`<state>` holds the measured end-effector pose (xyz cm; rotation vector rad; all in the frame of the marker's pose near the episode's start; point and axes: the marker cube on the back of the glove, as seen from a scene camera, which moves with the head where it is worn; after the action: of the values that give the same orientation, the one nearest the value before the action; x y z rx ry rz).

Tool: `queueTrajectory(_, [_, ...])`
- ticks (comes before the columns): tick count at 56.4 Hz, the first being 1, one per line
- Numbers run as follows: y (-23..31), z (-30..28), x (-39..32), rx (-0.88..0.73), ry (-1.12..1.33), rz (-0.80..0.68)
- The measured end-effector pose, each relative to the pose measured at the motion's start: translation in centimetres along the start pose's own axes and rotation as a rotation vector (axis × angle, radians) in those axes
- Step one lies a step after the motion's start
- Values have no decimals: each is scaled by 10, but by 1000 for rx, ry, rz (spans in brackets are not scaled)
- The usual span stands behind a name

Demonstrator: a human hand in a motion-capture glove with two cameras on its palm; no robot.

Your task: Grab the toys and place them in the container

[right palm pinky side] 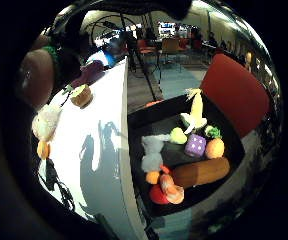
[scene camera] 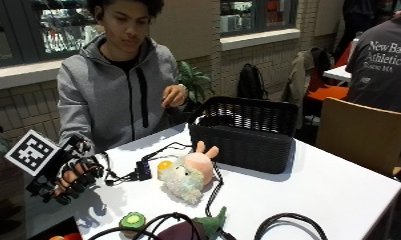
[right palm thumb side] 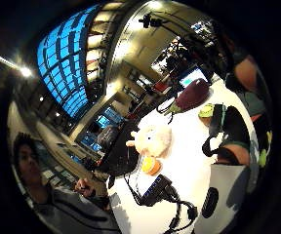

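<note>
A black wicker basket (scene camera: 243,145) stands on the white table (scene camera: 320,190) in front of the seated person. A pink and white plush toy (scene camera: 187,176) with an orange foot lies in the table's middle, across a black cable. A kiwi toy (scene camera: 132,220) and a purple eggplant toy (scene camera: 187,231) lie at the near edge. My gloved right hand (scene camera: 73,177) hangs past the table's left end with loosely curled fingers, holding nothing. The palm views show the plush toy (right palm thumb side: 150,141), eggplant (right palm thumb side: 191,95) and kiwi (right palm pinky side: 81,95) on the table.
Beside the table, below my hand, a black bin (right palm pinky side: 154,112) holds several toys, among them a purple die (right palm pinky side: 195,145) and a brown log (right palm pinky side: 200,172). A black cable box (scene camera: 144,170) lies near the plush. The bare left hand (scene camera: 175,95) is raised behind the basket. A wooden chair (scene camera: 360,132) stands at the right.
</note>
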<state>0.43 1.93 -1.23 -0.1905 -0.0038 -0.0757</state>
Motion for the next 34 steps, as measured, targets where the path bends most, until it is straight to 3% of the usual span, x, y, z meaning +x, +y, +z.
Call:
queueTrajectory(8, [-8, 7, -6, 99, -9, 46])
queueTrajectory(20, [-13, 15, -16, 72, -8, 30])
queueTrajectory(34, [-22, 28, -35, 58, 8, -97])
